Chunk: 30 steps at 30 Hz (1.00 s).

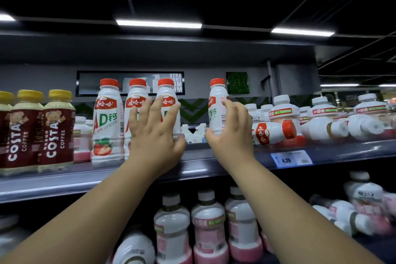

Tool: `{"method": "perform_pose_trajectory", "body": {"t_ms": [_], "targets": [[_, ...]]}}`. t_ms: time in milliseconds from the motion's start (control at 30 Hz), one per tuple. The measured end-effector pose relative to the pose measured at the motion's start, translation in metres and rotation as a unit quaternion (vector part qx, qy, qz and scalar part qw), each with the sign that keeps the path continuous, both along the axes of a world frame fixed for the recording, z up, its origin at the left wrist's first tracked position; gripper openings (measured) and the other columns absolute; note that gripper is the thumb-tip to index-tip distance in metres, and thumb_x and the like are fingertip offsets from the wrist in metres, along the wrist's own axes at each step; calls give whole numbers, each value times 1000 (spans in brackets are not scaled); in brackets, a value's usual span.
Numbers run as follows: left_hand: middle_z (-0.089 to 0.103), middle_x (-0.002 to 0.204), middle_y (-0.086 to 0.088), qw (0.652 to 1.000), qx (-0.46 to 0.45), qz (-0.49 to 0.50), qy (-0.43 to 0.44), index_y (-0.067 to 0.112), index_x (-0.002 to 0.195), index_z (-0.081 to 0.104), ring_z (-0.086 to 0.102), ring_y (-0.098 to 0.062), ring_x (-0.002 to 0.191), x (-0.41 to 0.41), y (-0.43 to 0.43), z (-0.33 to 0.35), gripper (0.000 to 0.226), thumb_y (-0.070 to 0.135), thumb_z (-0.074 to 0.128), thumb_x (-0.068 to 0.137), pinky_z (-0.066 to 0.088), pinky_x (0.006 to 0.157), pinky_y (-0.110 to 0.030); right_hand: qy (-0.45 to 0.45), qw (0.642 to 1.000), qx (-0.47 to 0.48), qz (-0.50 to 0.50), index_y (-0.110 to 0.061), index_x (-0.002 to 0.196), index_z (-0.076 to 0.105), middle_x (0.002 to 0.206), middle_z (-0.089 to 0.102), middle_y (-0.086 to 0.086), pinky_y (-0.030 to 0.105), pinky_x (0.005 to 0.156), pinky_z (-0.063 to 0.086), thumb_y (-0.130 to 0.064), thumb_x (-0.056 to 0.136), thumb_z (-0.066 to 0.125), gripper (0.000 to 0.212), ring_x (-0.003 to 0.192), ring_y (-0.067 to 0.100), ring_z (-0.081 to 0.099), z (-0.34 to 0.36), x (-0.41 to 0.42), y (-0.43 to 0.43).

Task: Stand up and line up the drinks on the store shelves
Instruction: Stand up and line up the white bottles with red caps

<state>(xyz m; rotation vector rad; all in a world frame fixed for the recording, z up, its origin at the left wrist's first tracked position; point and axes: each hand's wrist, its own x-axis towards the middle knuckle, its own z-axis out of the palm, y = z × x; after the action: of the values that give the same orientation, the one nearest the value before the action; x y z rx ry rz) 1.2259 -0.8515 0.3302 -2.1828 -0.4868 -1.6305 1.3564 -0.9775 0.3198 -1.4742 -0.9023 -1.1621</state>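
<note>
Three white red-capped AD milk bottles stand in a row on the upper shelf. My left hand lies with straight spread fingers against the fronts of the second and third bottles. A fourth AD bottle stands apart to the right, and my right hand grips it with thumb on its left and fingers round its right side. Right of it, a red-labelled white bottle and several other white bottles lie on their sides.
Yellow-capped Costa coffee bottles stand at the shelf's left. A blue price tag sits on the shelf edge. On the lower shelf pink-and-white bottles stand upright, with others tipped over at right and one lying at the front.
</note>
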Motion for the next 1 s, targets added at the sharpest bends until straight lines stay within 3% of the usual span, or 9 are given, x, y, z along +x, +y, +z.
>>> {"method": "perform_pose_trajectory", "body": {"t_ms": [67, 133, 267, 467, 667, 867, 1000], "targets": [[24, 160, -10, 1000, -5, 9, -1, 30, 147, 37, 12, -31, 148, 9, -1, -3, 74, 52, 44, 77, 1, 119, -52, 97, 993, -64, 4, -19, 151, 24, 141, 40, 11, 41, 99, 41, -42, 76, 81, 96, 123, 30, 43, 2, 7, -2], [18, 161, -11, 999, -17, 33, 6, 30, 149, 34, 9, -32, 150, 13, 2, -7, 77, 55, 44, 77, -2, 119, -53, 120, 985, -122, -7, -20, 152, 17, 138, 43, 10, 39, 94, 43, -45, 76, 82, 103, 120, 31, 48, 4, 10, -4], [2, 164, -9, 998, -27, 61, 22, 32, 153, 21, -2, -30, 151, 11, 2, -7, 80, 56, 48, 82, -10, 119, -52, 143, 979, -141, 20, -19, 147, 20, 131, 50, 10, 36, 79, 45, -34, 77, 80, 94, 109, 30, 56, 9, 12, -4], [-4, 164, -6, 997, -39, 56, 26, 33, 155, 13, -5, -28, 151, 9, -1, -7, 83, 54, 52, 84, -9, 119, -53, 205, 954, -165, 145, -22, 125, 39, 116, 59, 1, 41, 87, 53, -35, 70, 79, 70, 104, 24, 59, 27, 5, 3], [-11, 164, -6, 997, -41, 57, 34, 33, 155, 8, -4, -28, 152, 9, -1, -8, 83, 55, 49, 86, -11, 119, -54, 179, 962, -173, 112, -24, 117, 42, 108, 63, -1, 45, 82, 55, -49, 71, 73, 61, 96, 24, 62, 18, -1, 17], [-4, 164, -6, 998, -28, 55, 24, 32, 153, 13, 6, -27, 151, 10, 1, -10, 82, 55, 52, 85, -12, 119, -53, 181, 959, -186, 113, -34, 121, 41, 110, 65, -9, 47, 85, 54, -70, 60, 65, 74, 99, 21, 62, 12, 1, 18], [-2, 164, -6, 998, -29, 53, 22, 34, 153, 12, 0, -27, 151, 9, 1, -11, 80, 54, 49, 85, -12, 119, -52, 135, 967, -202, 82, -33, 118, 40, 110, 65, -7, 47, 84, 54, -75, 67, 60, 69, 98, 24, 63, 7, 1, 20]]}}
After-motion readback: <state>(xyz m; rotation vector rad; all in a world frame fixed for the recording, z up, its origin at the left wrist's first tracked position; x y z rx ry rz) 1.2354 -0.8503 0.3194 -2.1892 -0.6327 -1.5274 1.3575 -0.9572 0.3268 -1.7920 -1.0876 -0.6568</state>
